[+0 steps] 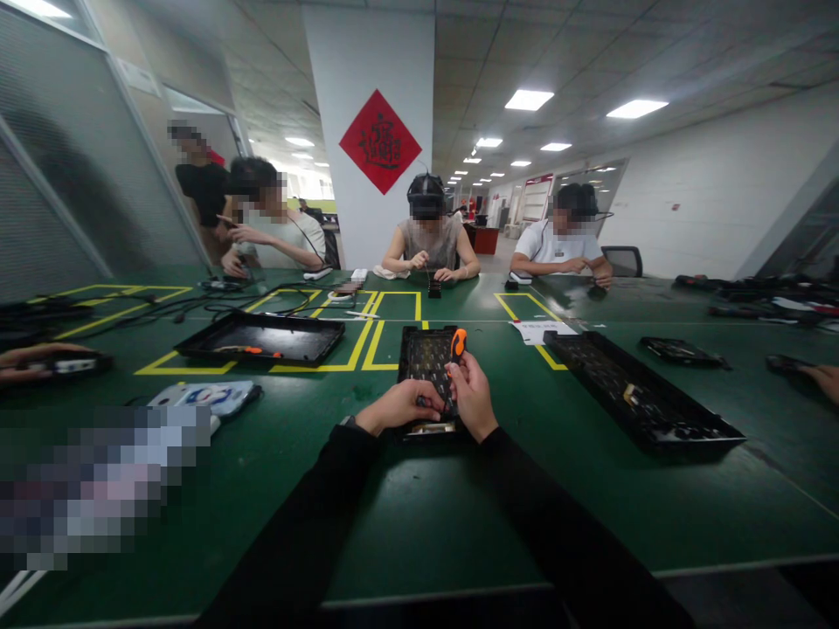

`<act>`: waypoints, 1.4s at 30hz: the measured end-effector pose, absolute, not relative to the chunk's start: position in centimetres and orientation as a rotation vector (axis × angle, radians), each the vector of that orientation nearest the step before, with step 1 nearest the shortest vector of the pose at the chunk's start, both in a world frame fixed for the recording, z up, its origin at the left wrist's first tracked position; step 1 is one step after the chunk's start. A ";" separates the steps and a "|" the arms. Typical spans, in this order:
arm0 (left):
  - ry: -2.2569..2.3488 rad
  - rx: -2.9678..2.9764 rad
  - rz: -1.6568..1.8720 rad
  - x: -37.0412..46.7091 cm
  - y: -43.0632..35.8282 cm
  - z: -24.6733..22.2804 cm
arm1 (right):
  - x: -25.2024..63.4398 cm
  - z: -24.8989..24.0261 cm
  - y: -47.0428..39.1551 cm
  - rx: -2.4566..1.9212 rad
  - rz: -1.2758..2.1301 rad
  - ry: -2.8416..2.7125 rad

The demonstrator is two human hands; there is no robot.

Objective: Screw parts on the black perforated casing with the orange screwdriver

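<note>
My right hand [473, 397] is closed round a screwdriver [459, 344] with an orange and black handle, its handle end pointing up. The screwdriver's tip is hidden behind my fingers. Under both hands lies a black rectangular tray-like casing [423, 349] with many small light marks inside. A pale metallic strip [429, 429] shows at its near end. My left hand [401, 406] rests over the casing's left side, with its fingers curled together close to the right hand. Something small and dark is at those fingertips, too hidden to name.
On the green table [406, 524], a black tray [262, 339] with an orange-handled tool stands left, a longer black tray [642, 393] right. A patterned pouch [203, 397] lies near left. Cables [163, 310] run behind. Several people sit opposite; other people's hands show at both sides.
</note>
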State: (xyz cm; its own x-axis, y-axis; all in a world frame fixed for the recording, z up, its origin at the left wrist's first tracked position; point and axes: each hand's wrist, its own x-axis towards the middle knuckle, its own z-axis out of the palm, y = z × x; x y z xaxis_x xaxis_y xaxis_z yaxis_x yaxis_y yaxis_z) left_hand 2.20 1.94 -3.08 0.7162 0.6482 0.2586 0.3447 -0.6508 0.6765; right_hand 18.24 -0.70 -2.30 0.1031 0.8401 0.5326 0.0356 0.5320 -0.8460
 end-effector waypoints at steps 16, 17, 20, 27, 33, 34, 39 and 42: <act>0.862 2.333 0.649 2.3 1.9 -3.4 | 18.1 -2.3 -0.7 -0.860 0.674 -1.355; 0.858 2.325 0.650 2.3 1.9 -3.3 | 18.0 -2.3 -0.7 -0.860 0.682 -1.355; 0.813 2.291 0.664 2.3 1.6 -2.7 | 18.1 -2.2 -0.8 -0.870 0.711 -1.359; 1.312 2.078 1.369 0.5 3.2 -3.3 | 18.1 -2.1 -1.1 -0.843 0.698 -1.390; 1.544 1.852 1.434 -0.3 5.8 -6.9 | 17.8 -1.7 -1.3 -0.778 0.801 -1.411; 1.537 1.819 1.419 -0.3 6.1 -7.3 | 17.8 -1.7 -1.3 -0.767 0.820 -1.408; 1.455 1.777 1.408 -0.1 6.5 -7.7 | 18.0 -2.1 -1.0 -0.844 0.772 -1.425; 1.460 1.782 1.416 -0.1 6.4 -7.5 | 18.1 -2.2 -0.8 -0.838 0.753 -1.391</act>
State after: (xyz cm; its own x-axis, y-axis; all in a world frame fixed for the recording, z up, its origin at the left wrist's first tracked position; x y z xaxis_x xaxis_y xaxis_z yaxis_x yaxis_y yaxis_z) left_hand -0.13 6.44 -7.53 -0.0785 0.8998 0.4292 0.4565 -0.3503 0.8178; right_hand 18.14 -0.84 -2.21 0.0496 0.8533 0.5191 0.0322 0.5181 -0.8547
